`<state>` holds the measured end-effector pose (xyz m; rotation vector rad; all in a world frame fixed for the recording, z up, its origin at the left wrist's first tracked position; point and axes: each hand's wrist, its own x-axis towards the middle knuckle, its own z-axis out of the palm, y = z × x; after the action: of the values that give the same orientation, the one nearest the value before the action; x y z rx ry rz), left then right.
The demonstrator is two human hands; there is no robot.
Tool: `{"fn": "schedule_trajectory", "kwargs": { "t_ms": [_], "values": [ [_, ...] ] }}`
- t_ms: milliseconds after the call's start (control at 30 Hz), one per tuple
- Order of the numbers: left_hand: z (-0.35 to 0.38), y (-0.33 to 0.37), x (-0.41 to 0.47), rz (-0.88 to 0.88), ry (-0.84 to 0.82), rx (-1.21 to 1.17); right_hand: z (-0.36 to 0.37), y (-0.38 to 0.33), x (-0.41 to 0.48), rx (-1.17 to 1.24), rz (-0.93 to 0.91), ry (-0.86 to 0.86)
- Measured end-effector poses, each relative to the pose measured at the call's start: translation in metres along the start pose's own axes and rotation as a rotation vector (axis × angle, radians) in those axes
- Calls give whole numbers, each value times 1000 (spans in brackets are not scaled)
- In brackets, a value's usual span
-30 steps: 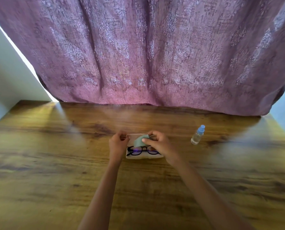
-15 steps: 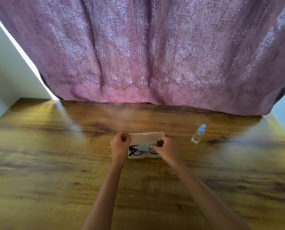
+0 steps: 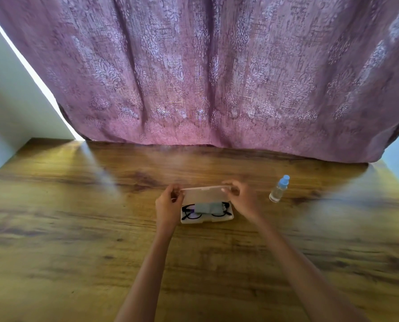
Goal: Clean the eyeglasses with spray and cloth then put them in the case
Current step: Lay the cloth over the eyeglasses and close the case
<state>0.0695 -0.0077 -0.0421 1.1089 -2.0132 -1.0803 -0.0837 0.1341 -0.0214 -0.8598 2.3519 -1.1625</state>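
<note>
now both hands, left (image 3: 169, 203) and right (image 3: 241, 197), pinch the lid (image 3: 204, 195); shutting it could crush the cloth (image 3: 207, 208) bunched over the glasses (image 3: 189, 211).

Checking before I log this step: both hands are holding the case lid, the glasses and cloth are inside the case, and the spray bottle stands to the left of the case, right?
Not quite. The head view shows the spray bottle standing to the right of the case, not the left. The rest holds: left hand and right hand hold the lid, with glasses and cloth inside.
</note>
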Motion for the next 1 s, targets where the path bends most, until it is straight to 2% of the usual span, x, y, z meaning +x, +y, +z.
{"fn": "schedule_trajectory", "kwargs": {
  "t_ms": [67,200,267,467,633,733,900,1000],
  "values": [
    [-3,0,-1,16,-86,-10,0,5,4,1,-24,32],
    [-15,-7,-6,-43,-481,-30,0,8,5,18,-25,53],
    [-21,-13,-11,-12,-566,20,0,8,4,35,-21,61],
    [-20,-20,-17,13,-503,139,-2,10,-2,97,-37,72],
    [-20,-26,-17,15,-468,161,-7,16,-15,98,-169,79],
    [-20,-29,-15,-6,-473,137,-9,21,-22,108,-201,29],
    [-19,-30,-11,-18,-517,78,-10,28,-31,-3,-265,-117],
    [-18,-31,-10,13,-510,117,-6,30,-35,-92,-302,-103]
  ]
}}
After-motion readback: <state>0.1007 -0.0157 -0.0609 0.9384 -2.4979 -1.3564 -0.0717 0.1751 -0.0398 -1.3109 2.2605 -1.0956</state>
